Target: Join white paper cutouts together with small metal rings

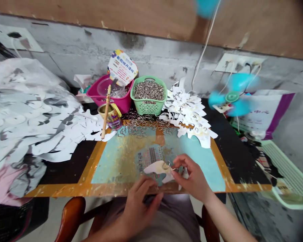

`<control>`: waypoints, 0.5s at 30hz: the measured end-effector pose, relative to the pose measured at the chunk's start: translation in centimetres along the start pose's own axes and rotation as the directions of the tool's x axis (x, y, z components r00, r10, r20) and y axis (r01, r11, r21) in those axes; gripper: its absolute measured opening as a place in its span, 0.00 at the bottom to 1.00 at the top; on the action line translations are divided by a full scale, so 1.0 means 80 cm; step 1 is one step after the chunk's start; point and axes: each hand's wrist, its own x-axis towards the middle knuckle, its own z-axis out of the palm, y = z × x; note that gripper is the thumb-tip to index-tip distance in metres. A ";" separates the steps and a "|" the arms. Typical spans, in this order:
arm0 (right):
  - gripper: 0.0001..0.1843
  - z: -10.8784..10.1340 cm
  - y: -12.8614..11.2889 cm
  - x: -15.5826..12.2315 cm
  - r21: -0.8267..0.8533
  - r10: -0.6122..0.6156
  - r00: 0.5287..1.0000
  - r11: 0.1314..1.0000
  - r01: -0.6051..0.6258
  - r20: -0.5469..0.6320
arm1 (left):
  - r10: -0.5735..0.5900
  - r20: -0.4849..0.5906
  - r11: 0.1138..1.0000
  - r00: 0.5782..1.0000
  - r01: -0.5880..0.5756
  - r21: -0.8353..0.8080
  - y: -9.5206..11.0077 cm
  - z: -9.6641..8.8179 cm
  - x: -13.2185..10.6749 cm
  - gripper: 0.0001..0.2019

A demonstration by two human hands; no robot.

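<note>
A white cut-out piece (155, 167) with a yellowish smear lies at the front edge of the table, and a thin metal ring shows on it. My right hand (189, 173) comes from the right, thumb and forefinger pinched on a small metal ring (175, 169) against the piece's right end. Just below the piece's left side is my left hand (142, 198), its thumb apart from its bent fingers and nothing visible between them. Several loose metal rings (141, 126) lie at the back of the light blue work sheet (111, 168).
Behind stand a green basket of metal rings (148, 107), a pink basket (123, 104) and a tin (113, 118) with a wooden stick (106, 114) on it. White cut-outs are heaped left (53, 134) and right (186, 111). A blue fan (232, 96) is at right.
</note>
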 end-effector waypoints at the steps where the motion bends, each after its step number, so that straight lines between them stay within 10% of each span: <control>1: 0.14 0.002 -0.003 -0.002 0.062 -0.005 1.000 0.998 0.007 -0.029 | -0.115 0.026 0.987 0.993 0.117 -0.108 0.002 0.005 0.004 0.08; 6: 0.20 0.016 -0.007 -0.006 0.212 0.015 0.994 0.977 0.008 -0.107 | -0.494 0.077 0.687 0.866 0.443 -0.576 0.003 0.032 0.034 0.13; 15: 0.12 0.024 -0.008 -0.003 0.291 0.078 0.994 0.955 -0.050 -0.083 | -0.662 -0.058 0.474 0.747 0.357 -0.805 0.005 0.040 0.056 0.14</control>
